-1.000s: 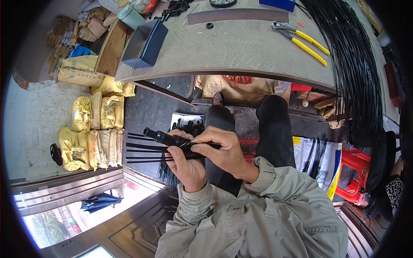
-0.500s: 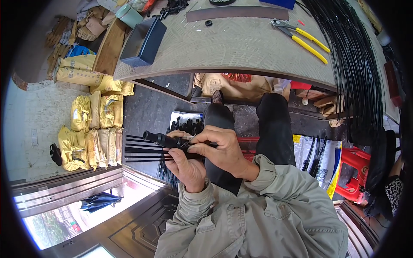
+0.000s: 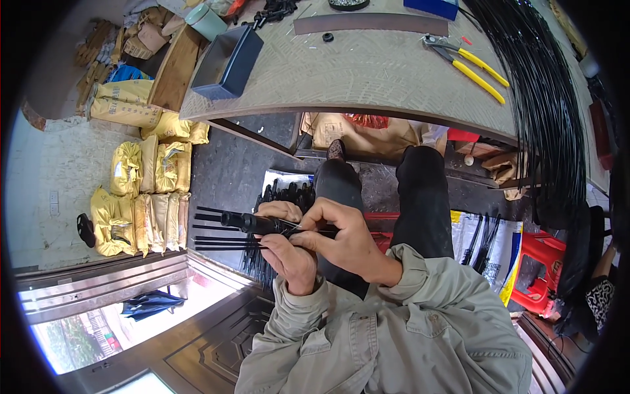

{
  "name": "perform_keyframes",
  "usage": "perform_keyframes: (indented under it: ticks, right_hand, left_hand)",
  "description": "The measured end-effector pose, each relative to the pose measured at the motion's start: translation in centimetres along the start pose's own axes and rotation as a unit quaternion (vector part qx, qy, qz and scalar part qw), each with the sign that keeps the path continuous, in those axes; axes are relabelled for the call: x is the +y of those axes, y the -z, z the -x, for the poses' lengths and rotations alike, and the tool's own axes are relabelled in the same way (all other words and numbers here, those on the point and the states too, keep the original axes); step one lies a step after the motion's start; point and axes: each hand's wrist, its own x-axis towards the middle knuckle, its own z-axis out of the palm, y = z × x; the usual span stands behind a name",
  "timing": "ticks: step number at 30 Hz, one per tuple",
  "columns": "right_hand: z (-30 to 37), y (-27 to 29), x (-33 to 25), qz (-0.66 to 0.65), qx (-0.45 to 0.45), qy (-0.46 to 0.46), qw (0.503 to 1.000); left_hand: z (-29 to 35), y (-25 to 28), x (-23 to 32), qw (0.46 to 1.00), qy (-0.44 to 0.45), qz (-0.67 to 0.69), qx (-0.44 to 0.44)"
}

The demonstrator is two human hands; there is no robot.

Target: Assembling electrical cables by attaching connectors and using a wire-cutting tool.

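Observation:
In front of my lap I hold a black umbrella frame (image 3: 247, 224), its thick tubular end pointing left and several thin ribs sticking out beside it. My left hand (image 3: 293, 261) is closed round the frame from below, thumb on the near side and fingers on the far side. My right hand (image 3: 346, 240) pinches at the joint end of the frame, next to the left fingertips. A thin wire-like strand shows between the two hands; the right fingertips partly hide it. Behind the frame lies a bundle of similar black frames (image 3: 293, 193) at floor level.
Ahead is the worktable (image 3: 341, 82) with yellow-handled cutters (image 3: 476, 72), a dark blue bin (image 3: 223, 82), a small black ring (image 3: 328, 37) and a long hank of black rods (image 3: 548, 98) over its right edge. Yellow sacks (image 3: 125, 167) stand left; a red stool (image 3: 545, 262) stands right.
The frame has tilted a little, its tubular end slightly lower. Both hands keep their hold, the right fingers shifting slightly at the joint. The whole view has moved a little.

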Motion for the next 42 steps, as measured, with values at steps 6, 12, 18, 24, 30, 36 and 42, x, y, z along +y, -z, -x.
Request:
perform_keyframes:
  ticks: [6, 12, 18, 24, 30, 36, 42]
  right_hand:
    - [-0.2, 0.2, 0.2, -0.001, -0.014, -0.022, 1.0]
    - [0.1, 0.0, 0.2, 0.097, 0.016, 0.121, 0.988]
    - [-0.5, 0.3, -0.3, 0.031, -0.003, 0.0, 1.0]
    - [-1.3, 0.4, 0.5, 0.055, -0.028, 0.112, 0.992]
    - [-1.9, -0.1, 2.3, -0.179, -0.109, -0.071, 0.975]
    - [-1.8, -0.4, 2.2, -0.243, -0.1, -0.094, 0.96]
    - [-1.4, 0.0, 2.3, -0.253, -0.101, -0.135, 0.953]
  left_hand:
    - [-0.1, 0.1, 0.2, 0.999, 0.001, 0.036, -0.021]
    - [-0.1, 0.3, 0.2, 0.998, 0.003, 0.049, -0.041]
    - [-0.4, -0.4, 0.4, 0.999, 0.009, 0.048, -0.022]
    - [-0.7, 0.2, 0.7, 0.998, -0.004, 0.069, -0.003]
    - [-1.2, 0.6, 1.2, 0.995, 0.007, 0.086, -0.055]
    - [-1.1, 0.5, 1.0, 0.996, -0.004, 0.079, -0.049]
    - [-0.6, -0.3, 1.0, 0.999, -0.02, 0.038, -0.025]
